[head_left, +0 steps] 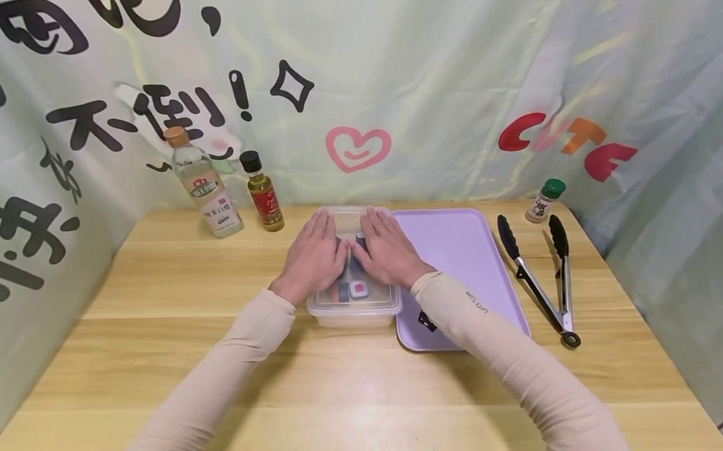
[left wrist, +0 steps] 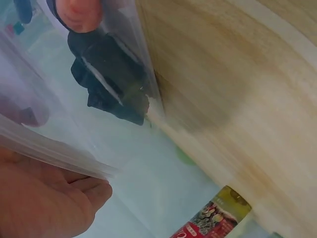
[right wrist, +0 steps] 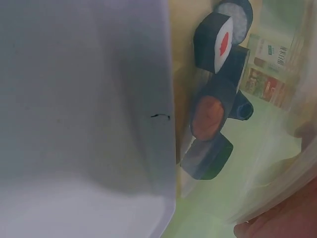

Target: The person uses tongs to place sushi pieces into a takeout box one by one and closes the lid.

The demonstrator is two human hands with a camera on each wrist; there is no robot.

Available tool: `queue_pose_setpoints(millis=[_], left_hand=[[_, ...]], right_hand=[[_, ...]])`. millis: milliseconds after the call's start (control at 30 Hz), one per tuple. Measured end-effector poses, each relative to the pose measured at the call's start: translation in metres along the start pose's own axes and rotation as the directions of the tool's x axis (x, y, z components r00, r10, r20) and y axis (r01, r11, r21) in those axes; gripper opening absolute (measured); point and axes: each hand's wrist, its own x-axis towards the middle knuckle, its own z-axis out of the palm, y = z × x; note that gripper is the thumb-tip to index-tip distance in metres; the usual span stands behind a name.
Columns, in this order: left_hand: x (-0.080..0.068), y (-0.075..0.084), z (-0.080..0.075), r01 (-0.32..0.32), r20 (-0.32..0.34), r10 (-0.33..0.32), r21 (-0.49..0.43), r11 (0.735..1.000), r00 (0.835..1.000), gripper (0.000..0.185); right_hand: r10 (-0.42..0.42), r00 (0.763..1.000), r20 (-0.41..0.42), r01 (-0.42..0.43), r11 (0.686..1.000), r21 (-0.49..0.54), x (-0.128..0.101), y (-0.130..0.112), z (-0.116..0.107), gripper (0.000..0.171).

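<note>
A clear plastic food container (head_left: 357,317) with its lid on stands at the middle of the table. Through its wall, several sushi pieces (right wrist: 208,116) show, dark-wrapped, with white, red or orange centres. My left hand (head_left: 314,256) lies on the left part of the lid (head_left: 358,309), fingers extended toward the far edge. On the right part of the lid rests my right hand (head_left: 391,250), its fingers also straight and its thumb near the left thumb. In the left wrist view, the left hand (left wrist: 49,203) is seen against the lid's rim.
A purple tray (head_left: 451,243) lies right of the container, with a small black thing (head_left: 428,320) near my sleeve. Spread tongs (head_left: 543,294) and a green-capped spice jar (head_left: 543,203) are farther right. A vinegar bottle (head_left: 208,192) and a black-capped bottle (head_left: 266,198) stand back left.
</note>
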Motion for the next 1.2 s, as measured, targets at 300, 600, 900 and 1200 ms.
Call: queue_pose_setpoints(millis=[300, 600, 900, 1200], left_hand=[[0.0002, -0.0011, 0.0002, 0.008, 0.019, -0.008, 0.002, 1.000, 1.000, 0.066], [0.0012, -0.0003, 0.0000, 0.002, -0.004, -0.002, -0.028, 1.000, 1.000, 0.066], [0.0024, 0.0000, 0.0000, 0.004, -0.007, -0.005, -0.030, 1.000, 1.000, 0.066], [-0.0010, -0.0029, -0.0011, 0.013, 0.032, -0.011, -0.043, 0.999, 0.999, 0.068]], right_hand=[[-0.004, 1.000, -0.008, 0.004, 1.000, -0.007, 0.0011, 0.0011, 0.0014, 0.069], [-0.008, 1.000, -0.019, 0.007, 1.000, -0.007, 0.0013, 0.0029, 0.0005, 0.068], [-0.006, 0.999, -0.032, 0.007, 1.000, 0.023, 0.0011, 0.0034, 0.0007, 0.067], [-0.046, 0.999, -0.029, 0.049, 0.995, 0.088, -0.0022, 0.0041, -0.0038, 0.069]])
